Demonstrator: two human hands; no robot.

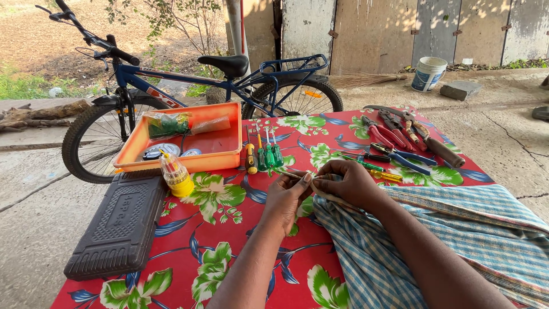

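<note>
Right now both hands meet over a red flowered tablecloth (240,240), pinching the edge of a blue checked cloth (366,257) that spreads from the person's lap onto the table's near right side. The left hand (289,197) and right hand (349,183) sit fingertip to fingertip, each closed on the cloth's hem; what exactly lies between the fingertips is too small to tell, perhaps a thin strip or thread.

Just beyond the hands stand a yellow-handled screwdriver (250,157) and a few green-handled ones (270,154). To the right lie pliers (389,134) with red grips and others with blue grips (409,160).

An orange tray (223,151) sits at the far left, holding a clear bag with green contents (167,123) and small round items. Touching its front rim stands a small clear bottle with a yellow base (176,176). A dark plastic case (121,226) lies at the table's left edge.

Behind the table stands a blue bicycle (171,80); a white bucket with a blue label (429,73) stands by the wall.
</note>
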